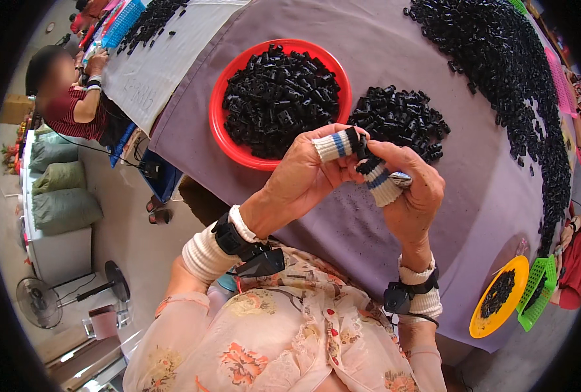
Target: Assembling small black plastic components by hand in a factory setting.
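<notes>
My left hand (301, 163) is closed, its thumb and fingertips pinching a small black plastic part (363, 145) over the table. My right hand (416, 183) meets it from the right, its fingers curled and their tips at the same part. A small silvery metal piece (401, 179) shows within the right hand; its kind is mostly hidden by the fingers. Striped knitted finger sleeves (333, 146) cover a finger of each hand. Just beyond my hands stand a red basin (216, 124) full of black plastic parts and a loose heap (401, 121) of the same parts.
A large spread of black parts (499, 59) covers the table's far right. At the lower right are a yellow tray (483, 320) with black bits and a green basket (542, 287). Another person (68, 104) works at the left table. A fan (40, 302) and sacks (65, 206) stand left.
</notes>
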Tool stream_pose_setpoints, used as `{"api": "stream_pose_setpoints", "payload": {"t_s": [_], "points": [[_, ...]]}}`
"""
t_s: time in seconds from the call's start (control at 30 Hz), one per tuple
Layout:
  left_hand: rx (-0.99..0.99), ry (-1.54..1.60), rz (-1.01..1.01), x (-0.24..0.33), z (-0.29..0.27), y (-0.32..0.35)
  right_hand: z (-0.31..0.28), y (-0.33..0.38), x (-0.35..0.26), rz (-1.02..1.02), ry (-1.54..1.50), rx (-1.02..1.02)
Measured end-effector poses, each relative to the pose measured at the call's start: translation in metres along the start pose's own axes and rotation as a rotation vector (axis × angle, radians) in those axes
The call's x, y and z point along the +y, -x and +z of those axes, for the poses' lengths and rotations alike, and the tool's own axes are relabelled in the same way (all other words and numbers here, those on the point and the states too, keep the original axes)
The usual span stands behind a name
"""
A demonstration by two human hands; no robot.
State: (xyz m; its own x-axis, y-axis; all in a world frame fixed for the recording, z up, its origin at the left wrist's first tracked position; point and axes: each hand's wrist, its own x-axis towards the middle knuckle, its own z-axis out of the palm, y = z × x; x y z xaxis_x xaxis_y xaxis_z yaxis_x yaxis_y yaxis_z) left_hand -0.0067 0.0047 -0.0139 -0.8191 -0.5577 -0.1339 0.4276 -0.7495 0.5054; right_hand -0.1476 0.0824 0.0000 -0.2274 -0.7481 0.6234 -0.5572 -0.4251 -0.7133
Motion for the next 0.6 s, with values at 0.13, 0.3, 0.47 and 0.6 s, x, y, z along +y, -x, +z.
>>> {"api": "stream_pose_setpoints", "payload": {"t_s": [0.13, 0.3, 0.47, 0.6], "points": [[-0.038, 0.017, 0.004, 0.001, -0.001, -0.001, 0.0, 0.0, -0.001, 0.0, -0.002, 0.008], [0.055, 0.011, 0.021, 0.004, 0.007, -0.001, -0.002, 0.003, 0.0, -0.016, -0.01, -0.005], [0.101, -0.023, 0.051, 0.004, 0.011, -0.002, 0.0, 0.007, -0.008, 0.11, -0.026, 0.024], [0.05, -0.068, 0.054, 0.004, 0.011, 0.0, -0.001, 0.004, -0.01, 0.204, -0.05, 0.011]]}}
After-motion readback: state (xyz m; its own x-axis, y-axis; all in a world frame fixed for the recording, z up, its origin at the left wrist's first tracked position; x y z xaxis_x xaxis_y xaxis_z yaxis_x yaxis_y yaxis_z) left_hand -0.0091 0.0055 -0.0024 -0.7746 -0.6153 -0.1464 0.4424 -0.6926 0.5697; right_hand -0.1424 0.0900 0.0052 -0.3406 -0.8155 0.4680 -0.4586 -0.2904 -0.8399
